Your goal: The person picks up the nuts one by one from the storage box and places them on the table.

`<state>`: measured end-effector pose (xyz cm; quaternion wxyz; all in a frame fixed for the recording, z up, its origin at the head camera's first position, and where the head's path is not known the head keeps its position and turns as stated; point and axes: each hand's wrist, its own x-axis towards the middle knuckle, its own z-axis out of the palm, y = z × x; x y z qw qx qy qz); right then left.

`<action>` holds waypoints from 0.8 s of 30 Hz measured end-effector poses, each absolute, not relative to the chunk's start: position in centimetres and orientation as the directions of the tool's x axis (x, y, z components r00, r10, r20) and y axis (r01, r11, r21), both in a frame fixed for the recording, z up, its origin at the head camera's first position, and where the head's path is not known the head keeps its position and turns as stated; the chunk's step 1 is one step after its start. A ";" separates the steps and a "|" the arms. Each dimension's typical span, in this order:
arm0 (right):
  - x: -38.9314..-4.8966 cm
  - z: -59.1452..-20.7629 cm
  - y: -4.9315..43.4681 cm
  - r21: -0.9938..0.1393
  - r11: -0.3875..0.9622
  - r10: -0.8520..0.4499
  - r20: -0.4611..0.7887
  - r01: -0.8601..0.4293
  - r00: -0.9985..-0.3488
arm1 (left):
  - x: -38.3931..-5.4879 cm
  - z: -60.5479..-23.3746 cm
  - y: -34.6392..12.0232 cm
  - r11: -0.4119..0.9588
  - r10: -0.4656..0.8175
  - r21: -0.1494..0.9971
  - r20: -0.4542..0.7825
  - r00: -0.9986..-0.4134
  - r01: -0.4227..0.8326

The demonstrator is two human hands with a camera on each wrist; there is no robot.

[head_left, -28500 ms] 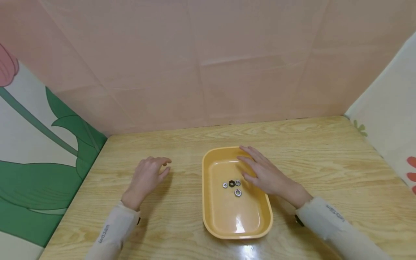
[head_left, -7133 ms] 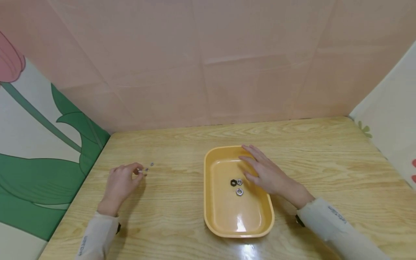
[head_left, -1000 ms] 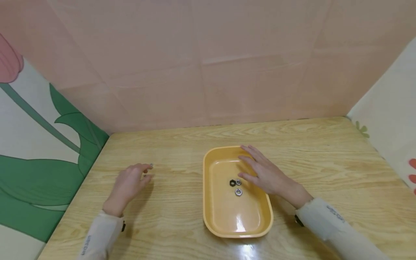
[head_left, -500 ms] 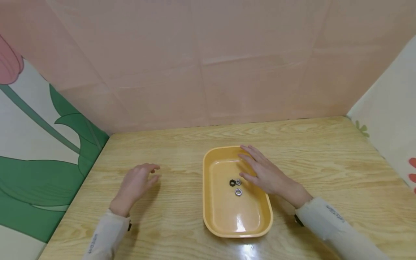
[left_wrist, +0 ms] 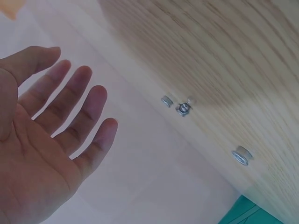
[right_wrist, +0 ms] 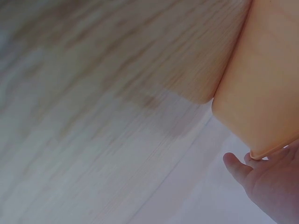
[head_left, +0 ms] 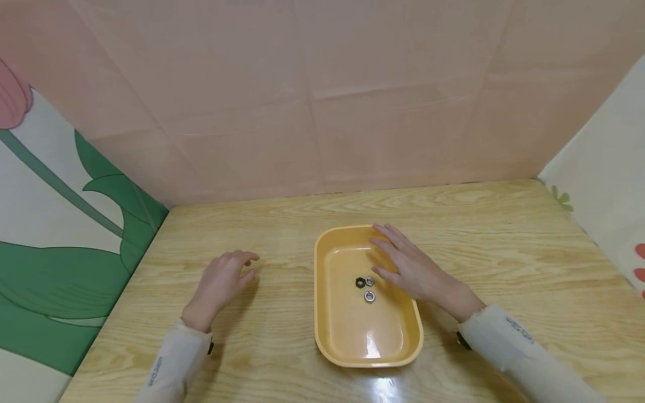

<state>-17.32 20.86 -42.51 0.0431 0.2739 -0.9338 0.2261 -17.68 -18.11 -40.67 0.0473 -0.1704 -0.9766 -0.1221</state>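
My left hand (head_left: 221, 282) hovers over the table left of the tray, its fingers loosely bent and holding nothing. In the left wrist view, silver nuts stand out on the wood beyond the fingers: a small nut (left_wrist: 167, 101), another nut (left_wrist: 183, 108) beside it, and one nut (left_wrist: 241, 156) farther apart. The head view hides them behind the hand. A yellow-orange tray (head_left: 342, 341) contains a black nut (head_left: 360, 282), a silver nut (head_left: 370, 281) touching or nearly touching it, and a larger silver nut (head_left: 370, 297). My right hand (head_left: 415, 274) rests across the tray's right rim, fingers extended.
The wooden table (head_left: 504, 240) ends at a pink sheet (head_left: 312, 112) hung behind it. A flower-printed panel (head_left: 65, 280) borders the left side, and a white panel (head_left: 604, 168) borders the right.
Over the last second my left hand moved right, away from the nuts on the table. Since the oldest frame, the small silver nut has left the tray. The right hand has stayed put.
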 end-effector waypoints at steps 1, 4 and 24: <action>-17.3 -42.5 20.9 -0.398 0.748 -0.492 0.205 -0.531 -0.846 | -17.7 -40.6 -18.0 0.911 0.323 0.223 0.133 -0.937 0.346; -17.3 -42.5 20.9 -0.392 0.750 -0.493 0.205 -0.533 -0.845 | -17.7 -40.6 -17.8 0.907 0.330 0.229 0.130 -0.935 0.352; -17.2 -42.3 20.8 -0.384 0.752 -0.497 0.203 -0.536 -0.844 | -17.7 -40.1 -16.1 0.885 0.365 0.256 0.135 -0.921 0.388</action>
